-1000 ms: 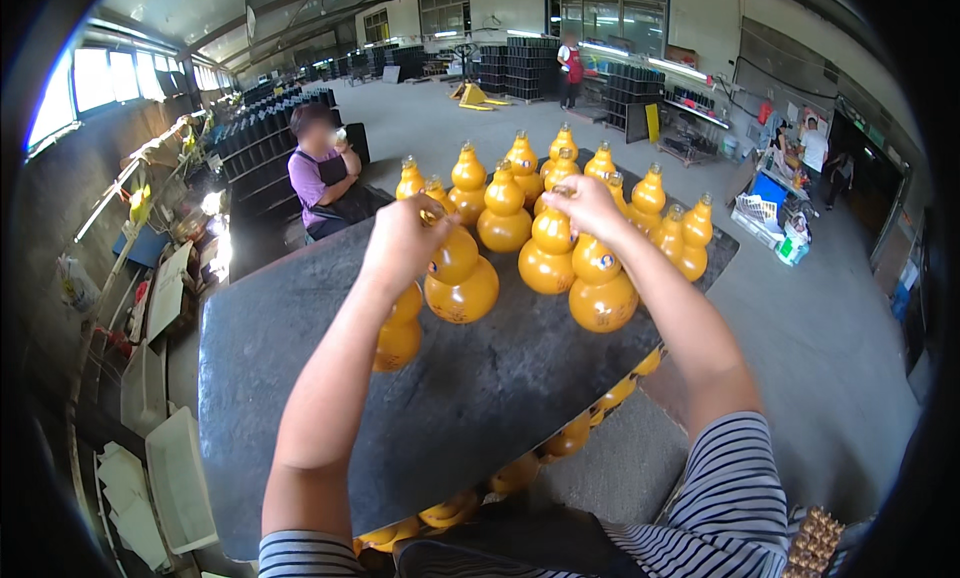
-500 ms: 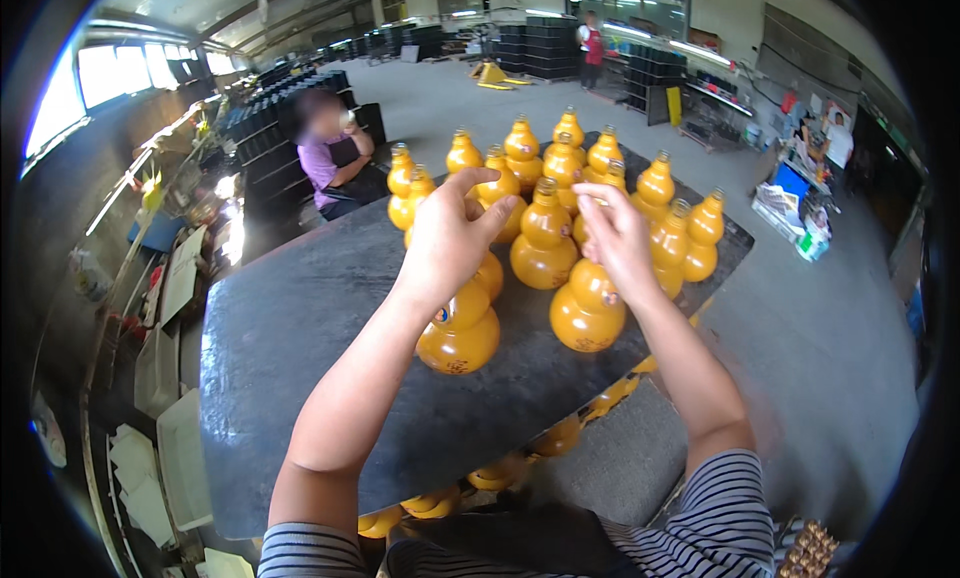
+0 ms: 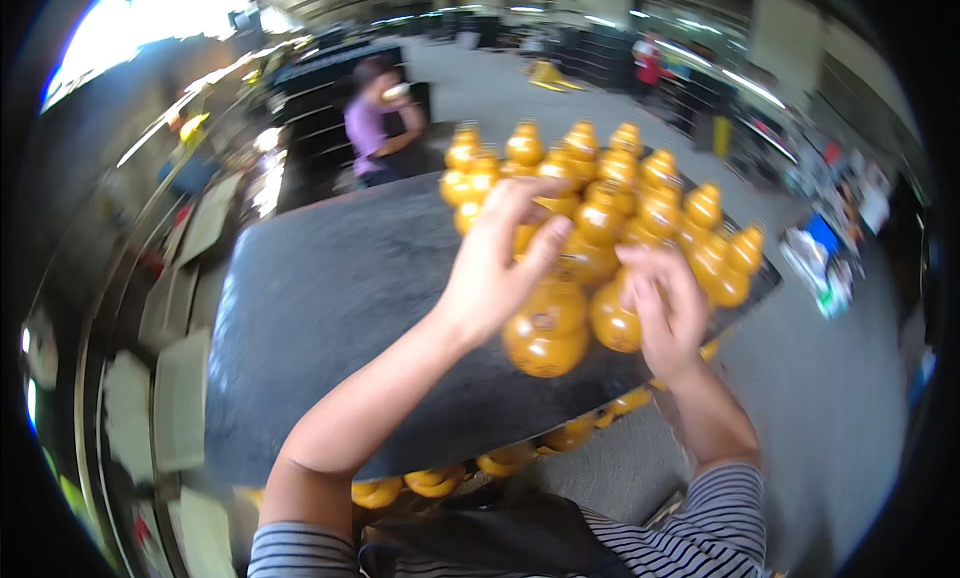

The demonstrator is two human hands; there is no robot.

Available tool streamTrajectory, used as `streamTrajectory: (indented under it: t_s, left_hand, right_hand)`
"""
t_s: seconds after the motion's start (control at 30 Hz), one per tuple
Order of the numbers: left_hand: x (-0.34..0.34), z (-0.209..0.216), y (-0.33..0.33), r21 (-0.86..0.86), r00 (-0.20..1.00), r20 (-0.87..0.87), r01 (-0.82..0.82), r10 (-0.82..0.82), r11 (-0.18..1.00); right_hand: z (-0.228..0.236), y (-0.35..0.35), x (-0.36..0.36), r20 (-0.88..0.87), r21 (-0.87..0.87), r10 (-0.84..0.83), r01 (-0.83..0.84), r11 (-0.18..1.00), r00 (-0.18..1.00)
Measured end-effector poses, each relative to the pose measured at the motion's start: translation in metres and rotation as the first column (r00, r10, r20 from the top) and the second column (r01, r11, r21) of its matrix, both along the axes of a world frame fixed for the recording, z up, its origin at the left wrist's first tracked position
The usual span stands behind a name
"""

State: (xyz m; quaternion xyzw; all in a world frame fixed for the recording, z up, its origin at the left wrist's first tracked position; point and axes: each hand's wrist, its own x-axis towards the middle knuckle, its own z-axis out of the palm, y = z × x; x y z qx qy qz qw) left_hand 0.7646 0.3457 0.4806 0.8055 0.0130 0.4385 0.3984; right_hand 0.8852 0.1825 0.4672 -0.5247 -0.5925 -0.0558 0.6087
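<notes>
Gourd-shaped yellow bottles stand grouped on a black tabletop (image 3: 330, 308). My left hand (image 3: 500, 253) is in front of them, thumb and forefinger spread apart in a curve, with nothing seen between them. Below it is the nearest bottle (image 3: 545, 333), whose upper part is partly hidden by that hand. My right hand (image 3: 672, 303) is held over another front bottle (image 3: 614, 323), covering part of it. Its fingers are curled and pinched together, slightly blurred; what they hold, if anything, cannot be made out.
More yellow bottles (image 3: 432, 480) show beneath the tabletop's near edge. Beyond the table's far side a person in purple (image 3: 368, 128) sits by stacked black crates (image 3: 330, 93). Pale trays (image 3: 182, 403) line the left wall. Bags and a blue box (image 3: 822, 235) lie on the right.
The view has swung, so the table and bottles appear further right. Both hands now sit lower against the bottles, the right one more curled. The seated person's arm has shifted outward.
</notes>
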Motion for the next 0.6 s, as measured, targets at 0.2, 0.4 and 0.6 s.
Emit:
streamTrajectory:
  t_s: [0.2, 0.4, 0.6]
  left_hand:
    - [-0.193, -0.027, -0.017, 0.186, 0.958, 0.124, -0.277, 0.257, 0.943]
    - [-0.471, -0.113, -0.107, -0.170, 0.593, 0.050, -0.788, 0.804, 0.592]
    - [-0.743, -0.223, -0.279, -0.715, -0.163, -0.225, -0.642, 0.961, -0.276]
  right_hand:
    - [-0.027, 0.003, -0.069, 0.223, -0.195, 0.155, -0.112, 0.974, 0.962]
    - [-0.009, 0.075, -0.310, 0.599, -0.623, 0.746, -0.417, 0.662, 0.290]
    - [-0.067, 0.114, -0.617, 0.236, -0.971, 0.925, -0.026, 0.240, -0.298]
